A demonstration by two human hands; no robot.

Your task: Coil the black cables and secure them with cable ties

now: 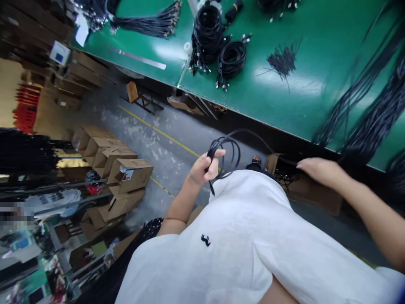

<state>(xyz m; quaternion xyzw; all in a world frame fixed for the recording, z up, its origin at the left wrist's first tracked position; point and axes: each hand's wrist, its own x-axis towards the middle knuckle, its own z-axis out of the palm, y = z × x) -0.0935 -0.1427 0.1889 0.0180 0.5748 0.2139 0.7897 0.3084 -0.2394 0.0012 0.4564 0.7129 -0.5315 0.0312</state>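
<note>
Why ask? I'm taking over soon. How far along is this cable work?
Looks done: coiled black cables on the green bench. In hand: the left hand grips loose loops of black cable. Remaining: long black cable bundles at the bench's right end, blurred, apparently uncoiled.

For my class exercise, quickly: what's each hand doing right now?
Left hand: closed, holding a black cable.
Right hand: open, holding nothing visible.
</note>
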